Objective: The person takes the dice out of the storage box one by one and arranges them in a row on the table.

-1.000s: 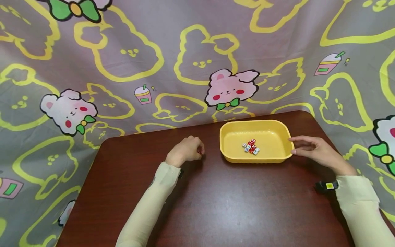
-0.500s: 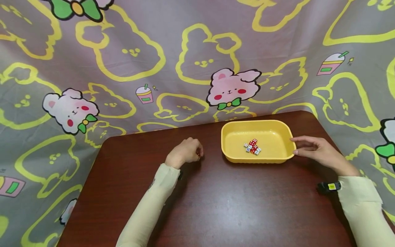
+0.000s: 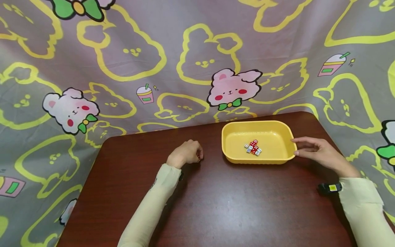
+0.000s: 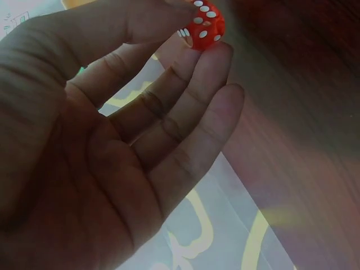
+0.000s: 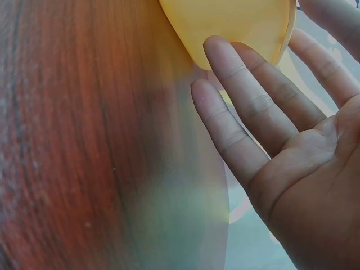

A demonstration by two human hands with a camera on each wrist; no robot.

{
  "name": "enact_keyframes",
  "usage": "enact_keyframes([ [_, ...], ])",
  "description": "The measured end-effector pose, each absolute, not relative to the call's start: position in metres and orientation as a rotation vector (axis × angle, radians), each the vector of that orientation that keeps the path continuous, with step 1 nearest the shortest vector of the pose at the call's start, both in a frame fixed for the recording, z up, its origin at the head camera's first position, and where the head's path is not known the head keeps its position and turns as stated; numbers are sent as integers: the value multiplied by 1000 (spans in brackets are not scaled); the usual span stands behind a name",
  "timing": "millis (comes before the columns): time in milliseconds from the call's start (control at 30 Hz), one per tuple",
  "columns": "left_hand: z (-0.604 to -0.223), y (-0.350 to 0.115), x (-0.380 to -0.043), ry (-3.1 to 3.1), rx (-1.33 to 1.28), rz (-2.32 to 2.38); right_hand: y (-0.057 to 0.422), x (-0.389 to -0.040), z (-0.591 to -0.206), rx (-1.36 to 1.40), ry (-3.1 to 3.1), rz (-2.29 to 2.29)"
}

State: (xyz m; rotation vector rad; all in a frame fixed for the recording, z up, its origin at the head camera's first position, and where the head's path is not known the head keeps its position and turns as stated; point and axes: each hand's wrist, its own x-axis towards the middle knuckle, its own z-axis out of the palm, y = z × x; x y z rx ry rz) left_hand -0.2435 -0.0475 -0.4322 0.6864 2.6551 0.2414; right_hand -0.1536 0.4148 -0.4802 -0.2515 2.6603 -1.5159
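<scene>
Here's the left hand, left of the yellow plastic tub, pinching a red die between thumb and fingertips! Over right, the right hand grasps nothing, relaxed fingers at the tub's right rim. Red and white dice cluster inside, on the tub's floor.

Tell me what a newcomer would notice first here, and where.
Probably the bright yellow tray on the dark table, right of centre near the far edge, with red and white dice clustered on its floor. Next, the fabric behind the table, printed with cartoon animals. In the left wrist view, a red die stands out, pinched in the left hand.
</scene>
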Motion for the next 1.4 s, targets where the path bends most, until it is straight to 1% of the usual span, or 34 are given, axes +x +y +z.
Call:
enact_keyframes([
  [267, -435, -48, -244, 2627, 658, 249, 415, -153, -479, -256, 2656, -1526],
  [567, -442, -49, -246, 2635, 712, 204, 414, -153, -480, -217, 2661, -1512],
  [800, -443, -49, -246, 2635, 700, 204, 412, -153, -479, -167, 2653, -1529],
  [1400, -437, -49, -245, 2680, 693, 236, 413, -153, -481, -170, 2646, -1538],
])
